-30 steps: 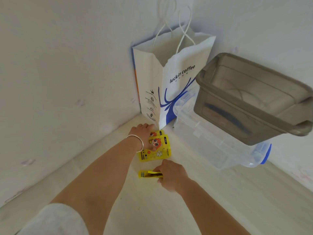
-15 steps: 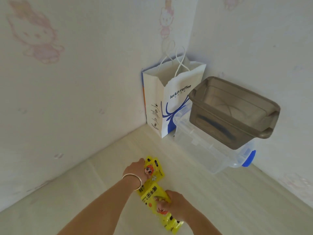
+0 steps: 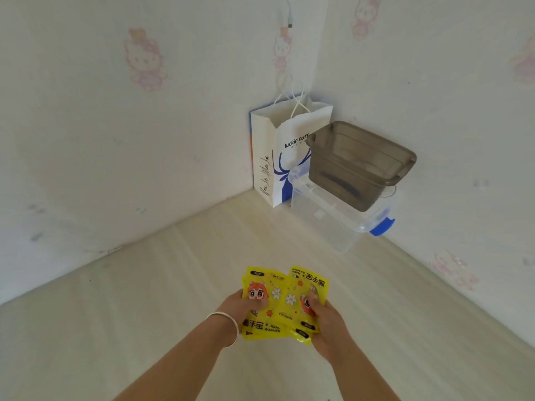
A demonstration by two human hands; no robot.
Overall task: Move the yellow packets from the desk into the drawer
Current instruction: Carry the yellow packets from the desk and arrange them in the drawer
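Observation:
Several yellow hand-warmer packets with a cartoon face are fanned out above the pale wooden desk (image 3: 144, 328). My left hand (image 3: 241, 308), with a bangle at the wrist, grips the left packets (image 3: 266, 287) with its thumb on the printed face. My right hand (image 3: 324, 319) grips the right packets (image 3: 304, 287), which are turned upside down and overlap the left ones. No drawer is in view.
A white and blue coffee paper bag (image 3: 278, 157) stands in the far corner. Beside it a brown plastic tub (image 3: 359, 163) sits on a clear storage box (image 3: 338, 221) with a blue latch. Papered walls close the desk on the left and right.
Both hands lifted the packets from near the paper bag and drew them back toward me. The packets are now held side by side, fanned. The view has pulled back from the corner.

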